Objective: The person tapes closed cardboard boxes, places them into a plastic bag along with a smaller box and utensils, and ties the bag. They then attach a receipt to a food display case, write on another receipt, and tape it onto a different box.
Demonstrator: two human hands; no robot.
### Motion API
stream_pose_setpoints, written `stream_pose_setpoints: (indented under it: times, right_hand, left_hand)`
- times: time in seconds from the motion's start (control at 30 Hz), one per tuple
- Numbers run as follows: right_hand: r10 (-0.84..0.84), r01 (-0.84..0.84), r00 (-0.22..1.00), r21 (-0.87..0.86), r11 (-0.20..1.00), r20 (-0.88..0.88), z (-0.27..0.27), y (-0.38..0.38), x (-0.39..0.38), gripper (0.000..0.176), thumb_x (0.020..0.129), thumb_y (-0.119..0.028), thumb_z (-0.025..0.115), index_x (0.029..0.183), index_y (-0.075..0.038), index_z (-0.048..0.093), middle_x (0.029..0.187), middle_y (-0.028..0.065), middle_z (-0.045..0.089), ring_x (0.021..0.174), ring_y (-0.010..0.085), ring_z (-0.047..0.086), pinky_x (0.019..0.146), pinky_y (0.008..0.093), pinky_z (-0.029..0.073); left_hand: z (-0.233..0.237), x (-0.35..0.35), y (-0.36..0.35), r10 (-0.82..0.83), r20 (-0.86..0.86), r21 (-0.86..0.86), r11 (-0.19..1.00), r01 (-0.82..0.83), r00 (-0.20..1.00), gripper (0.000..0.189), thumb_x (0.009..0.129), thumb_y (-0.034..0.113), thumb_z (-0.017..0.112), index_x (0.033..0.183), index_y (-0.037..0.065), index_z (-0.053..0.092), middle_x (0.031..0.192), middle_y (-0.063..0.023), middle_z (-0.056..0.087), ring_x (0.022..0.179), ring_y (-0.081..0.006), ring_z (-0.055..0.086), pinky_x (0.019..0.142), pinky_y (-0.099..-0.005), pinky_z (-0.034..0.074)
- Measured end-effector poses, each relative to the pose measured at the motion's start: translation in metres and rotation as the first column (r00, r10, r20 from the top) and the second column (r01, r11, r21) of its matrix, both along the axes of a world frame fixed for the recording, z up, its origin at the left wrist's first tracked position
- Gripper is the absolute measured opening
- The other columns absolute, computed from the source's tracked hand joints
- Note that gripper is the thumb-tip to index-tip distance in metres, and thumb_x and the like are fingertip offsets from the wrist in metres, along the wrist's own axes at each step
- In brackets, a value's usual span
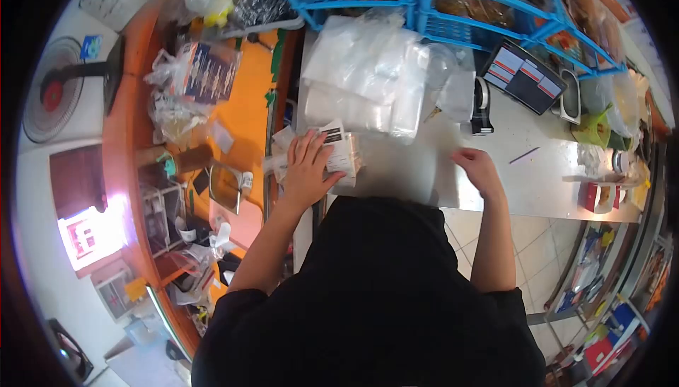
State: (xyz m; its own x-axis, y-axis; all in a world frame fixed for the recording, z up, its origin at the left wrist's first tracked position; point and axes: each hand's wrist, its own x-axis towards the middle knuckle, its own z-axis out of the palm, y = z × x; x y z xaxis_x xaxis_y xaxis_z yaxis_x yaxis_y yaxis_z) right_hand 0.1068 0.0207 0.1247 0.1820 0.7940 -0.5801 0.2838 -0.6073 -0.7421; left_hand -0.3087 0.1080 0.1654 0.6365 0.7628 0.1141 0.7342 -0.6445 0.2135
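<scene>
My left hand (309,168) lies with its fingers stretched out over a clear-wrapped packet (358,163) near the left end of the steel counter. A white printed slip (336,143) rests on top of the packet, partly under that hand. The underside of the packet is hidden. To the right, my right hand (481,168) is held above the counter, its thumb and fingertips drawn together in a pinch. What sits between them, if anything, is too small to make out. Beyond it stands a black tape dispenser (482,117).
Stacked clear plastic bags (364,76) cover the counter's back left, below blue plastic racks (488,30). A tablet screen (522,77), a purple pen (524,155) and a small red box (600,197) are on the right. An orange worktop (244,114) with a metal tray (225,187) stands left.
</scene>
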Motion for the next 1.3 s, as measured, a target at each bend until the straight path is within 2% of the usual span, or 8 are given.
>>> stream_pose_setpoints:
  times: [0.2, 0.3, 0.37, 0.63, 0.93, 1.03, 1.13, 1.3]
  right_hand:
    - [0.106, 0.096, 0.762, 0.274, 0.957, -0.639, 0.041, 0.090, -0.159, 0.024, 0.098, -0.019, 0.074, 0.109, 0.002, 0.078, 0.138, 0.0140, 0.066, 0.126, 0.0208, 0.060, 0.111, 0.0341, 0.042]
    - [0.131, 0.069, 0.805, 0.310, 0.948, -0.578, -0.006, 0.121, -0.216, 0.025, 0.097, -0.024, 0.075, 0.105, 0.000, 0.079, 0.136, 0.0144, 0.067, 0.126, 0.0209, 0.061, 0.108, 0.0339, 0.045]
    - [0.189, -0.148, 0.968, 0.228, 0.962, -0.167, -0.037, 0.127, -0.235, 0.028, 0.094, -0.030, 0.078, 0.105, -0.005, 0.080, 0.137, 0.0139, 0.066, 0.123, 0.0205, 0.062, 0.102, 0.0345, 0.050]
    - [0.029, -0.006, 0.988, 0.150, 0.989, -0.152, -0.046, 0.138, -0.242, 0.040, 0.089, -0.024, 0.079, 0.120, 0.001, 0.072, 0.103, 0.0076, 0.067, 0.099, 0.0195, 0.067, 0.092, 0.0312, 0.052]
    - [0.585, -0.557, 0.723, -0.191, 0.808, 0.367, -0.016, 0.182, -0.231, 0.035, 0.084, -0.033, 0.079, 0.109, -0.008, 0.076, 0.094, 0.0171, 0.077, 0.089, 0.0306, 0.075, 0.081, 0.0400, 0.058]
    - [-0.030, -0.101, 0.931, 0.336, 0.936, 0.364, 0.015, 0.142, -0.196, 0.025, 0.097, -0.031, 0.067, 0.108, -0.010, 0.074, 0.085, 0.0210, 0.074, 0.083, 0.0362, 0.074, 0.075, 0.0447, 0.056]
    - [-0.486, 0.013, 0.738, 0.710, 0.704, 0.468, -0.005, 0.087, -0.094, 0.026, 0.096, -0.012, 0.068, 0.121, -0.004, 0.065, 0.091, 0.0110, 0.062, 0.081, 0.0224, 0.060, 0.074, 0.0379, 0.051]
    - [-0.536, 0.226, 0.506, 0.496, 0.838, 0.675, -0.051, 0.027, 0.055, 0.044, 0.101, -0.035, 0.065, 0.136, -0.010, 0.056, 0.124, 0.0244, 0.059, 0.123, 0.0414, 0.055, 0.104, 0.0501, 0.046]
  left_hand:
    - [-0.003, -0.009, 0.001, -0.017, 0.045, -0.024, 1.000, 0.018, 0.999, 0.060, 0.081, 0.045, 0.082, 0.126, 0.009, 0.064, 0.145, -0.0098, 0.056, 0.147, -0.0343, 0.041, 0.122, -0.0613, 0.025]
    - [-0.007, -0.016, 0.003, -0.033, 0.095, -0.039, 0.999, 0.036, 0.995, 0.060, 0.080, 0.044, 0.083, 0.125, 0.009, 0.065, 0.144, -0.0094, 0.057, 0.145, -0.0326, 0.044, 0.122, -0.0611, 0.026]
    - [-0.012, -0.021, 0.002, -0.033, 0.118, -0.043, 0.998, 0.038, 0.993, 0.059, 0.080, 0.043, 0.084, 0.125, 0.010, 0.065, 0.143, -0.0095, 0.058, 0.145, -0.0320, 0.045, 0.122, -0.0607, 0.026]
    - [-0.021, -0.029, 0.002, -0.056, 0.189, -0.024, 0.998, 0.062, 0.980, 0.059, 0.079, 0.044, 0.084, 0.124, 0.011, 0.065, 0.141, -0.0098, 0.059, 0.142, -0.0297, 0.047, 0.125, -0.0581, 0.024]
    - [-0.026, -0.032, 0.004, -0.098, 0.236, -0.005, 0.995, 0.102, 0.967, 0.056, 0.080, 0.045, 0.083, 0.119, 0.010, 0.064, 0.141, -0.0086, 0.059, 0.142, -0.0293, 0.048, 0.124, -0.0615, 0.022]
    - [-0.028, -0.034, -0.005, -0.066, 0.228, 0.023, 0.998, 0.063, 0.971, 0.056, 0.083, 0.045, 0.082, 0.122, 0.011, 0.060, 0.143, -0.0102, 0.058, 0.144, -0.0320, 0.047, 0.122, -0.0653, 0.021]
    - [-0.046, -0.034, -0.028, -0.008, 0.298, 0.311, 0.946, -0.089, 0.954, 0.060, 0.087, 0.045, 0.081, 0.128, 0.011, 0.054, 0.144, -0.0139, 0.055, 0.145, -0.0397, 0.044, 0.121, -0.0680, 0.021]
    - [-0.059, -0.014, -0.067, 0.284, 0.357, 0.349, 0.843, -0.409, 0.890, 0.070, 0.084, 0.043, 0.086, 0.132, 0.007, 0.049, 0.149, -0.0232, 0.040, 0.146, -0.0488, 0.034, 0.118, -0.0662, 0.026]
